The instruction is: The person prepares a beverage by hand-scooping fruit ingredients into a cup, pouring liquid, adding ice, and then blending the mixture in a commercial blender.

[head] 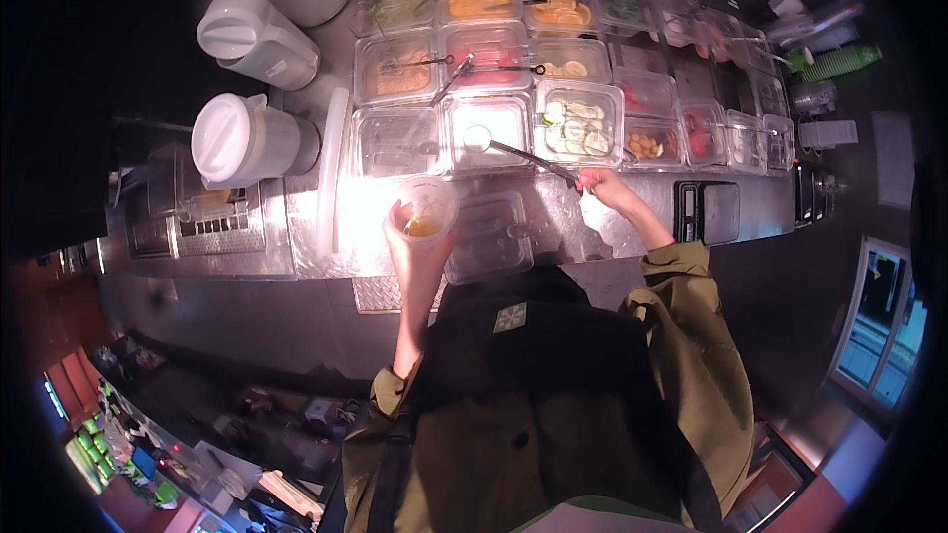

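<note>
My left hand holds a clear plastic cup with yellow-orange liquid at its bottom, tilted over the steel counter. With my right hand I grip the handle of a long metal utensil, a ladle or spoon. Its round end lies over a clear container with bright white contents; glare hides whether it touches them. Right of it stands a container of pale green slices. A clear lid lies at the counter's front edge, just right of the cup.
Containers of orange slices, red pieces and other ingredients fill the back rows. White-lidded pitchers stand at the left, beside a long pale roll or tube. A black kitchen scale sits at the right.
</note>
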The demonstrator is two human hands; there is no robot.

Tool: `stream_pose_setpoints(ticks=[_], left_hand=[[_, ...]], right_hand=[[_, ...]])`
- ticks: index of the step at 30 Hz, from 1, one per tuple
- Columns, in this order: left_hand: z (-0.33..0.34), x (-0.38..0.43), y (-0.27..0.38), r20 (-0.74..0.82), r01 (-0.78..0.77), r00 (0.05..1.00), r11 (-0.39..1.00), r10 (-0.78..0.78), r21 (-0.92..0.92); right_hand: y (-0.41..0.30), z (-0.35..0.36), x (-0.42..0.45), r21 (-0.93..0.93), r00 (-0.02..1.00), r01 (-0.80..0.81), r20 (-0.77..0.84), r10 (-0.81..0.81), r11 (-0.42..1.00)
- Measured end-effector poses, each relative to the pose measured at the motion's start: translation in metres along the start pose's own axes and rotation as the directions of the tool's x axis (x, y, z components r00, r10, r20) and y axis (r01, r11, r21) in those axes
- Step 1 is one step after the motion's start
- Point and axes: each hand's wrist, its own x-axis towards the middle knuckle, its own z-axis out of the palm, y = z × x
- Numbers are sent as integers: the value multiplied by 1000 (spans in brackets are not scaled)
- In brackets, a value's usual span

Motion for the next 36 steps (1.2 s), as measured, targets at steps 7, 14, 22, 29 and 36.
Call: stream_pose_setpoints(ticks=[7, 14, 22, 29, 36], left_hand=[[40, 36, -26, 65, -173, 984, 971, 165, 167], [71, 60, -21, 125, -175, 980, 970, 155, 171], [91, 76, 0, 185, -197, 968, 971, 171, 136], [93, 77, 2, 178, -175, 966, 981, 187, -78], [91, 76, 10, 166, -248, 954, 968, 251, -37]], right_hand=[[-32, 6, -58, 231, 988, -124, -60, 142, 965], [-86, -12, -114, 223, 994, 27, -112, -2, 974], [-107, -1, -154, -196, 938, 162, -272, -212, 967], [-130, 18, -173, -808, 730, 170, -281, -623, 564], [-133, 13, -176, -966, 599, 113, -119, -792, 231]])
